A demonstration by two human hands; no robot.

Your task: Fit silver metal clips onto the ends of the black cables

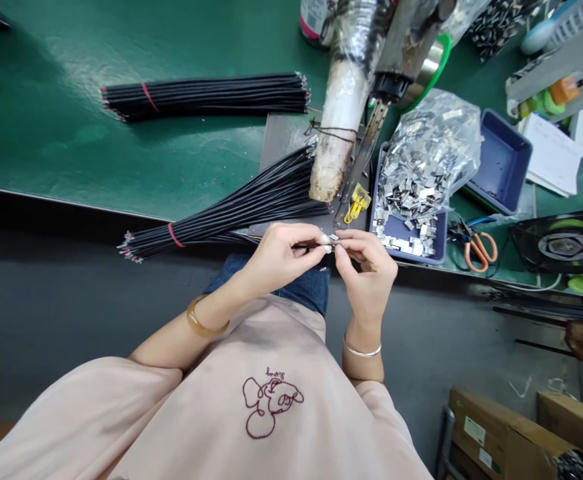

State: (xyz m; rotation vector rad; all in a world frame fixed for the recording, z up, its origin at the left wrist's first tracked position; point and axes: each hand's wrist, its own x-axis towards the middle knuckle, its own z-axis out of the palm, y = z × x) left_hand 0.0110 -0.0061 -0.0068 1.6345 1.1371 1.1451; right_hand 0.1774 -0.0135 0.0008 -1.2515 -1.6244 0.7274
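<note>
At the edge of a green counter (46, 147), a worker in a pale pink top (291, 347) brings both hands together over a small metal piece (334, 237). The left hand (281, 257) is closed in a pinch, thumb against fingers, and the right hand (371, 270) grips from the other side, fingertips nearly meeting. A dark strand appears to run beneath the left fingers, though its end is hidden. Beside the left hand lies a red-banded bundle of black cables (241, 207), its right end fanned out; a second bundle (211, 97) rests farther back. To the right, a blue tray (442, 235) carries similar-looking metal pieces, many in a clear plastic bag (454, 127). The step in hand looks to be close fitting or adjusting by fingertip. The next move would seem to call for a steady left pinch, careful alignment and light, controlled pressure from the right.
</note>
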